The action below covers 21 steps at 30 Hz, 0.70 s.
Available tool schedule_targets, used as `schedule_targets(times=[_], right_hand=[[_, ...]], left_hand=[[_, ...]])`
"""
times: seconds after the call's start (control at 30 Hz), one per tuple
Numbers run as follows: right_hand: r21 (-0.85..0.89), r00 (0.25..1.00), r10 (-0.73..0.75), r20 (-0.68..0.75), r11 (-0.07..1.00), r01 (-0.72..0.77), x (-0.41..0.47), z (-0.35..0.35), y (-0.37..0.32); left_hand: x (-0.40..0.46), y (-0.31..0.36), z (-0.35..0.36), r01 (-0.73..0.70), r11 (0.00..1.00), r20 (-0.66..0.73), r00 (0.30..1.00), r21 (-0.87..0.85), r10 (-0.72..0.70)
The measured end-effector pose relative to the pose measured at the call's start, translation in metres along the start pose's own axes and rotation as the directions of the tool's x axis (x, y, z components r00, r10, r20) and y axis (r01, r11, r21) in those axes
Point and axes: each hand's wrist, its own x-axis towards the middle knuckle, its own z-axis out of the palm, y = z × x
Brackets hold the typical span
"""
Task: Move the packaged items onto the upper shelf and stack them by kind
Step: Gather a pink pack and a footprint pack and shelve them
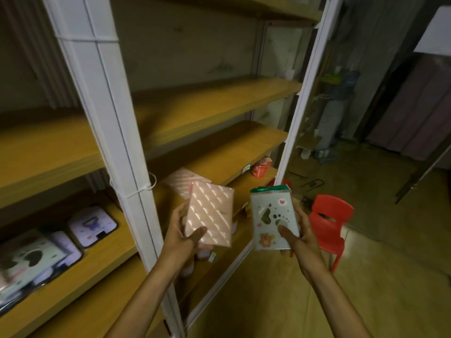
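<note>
My left hand (181,234) grips a pink package with shiny diagonal stripes (210,213), thumb on its front. In my right hand (301,236) is a pale green package with paw prints, a heart and a green top edge (273,219). Both are held up in front of the wooden shelving. Another pink striped package (181,182) lies on the shelf just behind the left one. A small red package (261,167) sits further right on that shelf. The upper shelf board (207,103) is bare.
White metal uprights (107,113) frame the shelves. Several packages lie on a lower left shelf (90,226). More small items sit below my left hand. A red plastic chair (329,223) stands on the floor at the right, with clutter behind it.
</note>
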Motion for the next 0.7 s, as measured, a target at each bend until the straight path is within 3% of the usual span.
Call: schedule_targets(times=[0.47,0.7], right_hand=[[-0.080,0.973,0.103,0.209,0.993,-0.088,0.218,0.044,-0.002],[-0.120,0.914,0.130,0.384,0.989,-0.090,0.298,0.066,0.020]], left_hand=[[0.154,-0.010,0.012,0.085,0.996,-0.299,0.951,-0.010,-0.084],[0.189,-0.026,0.012,0.120,0.990,-0.519,0.843,-0.069,-0.139]])
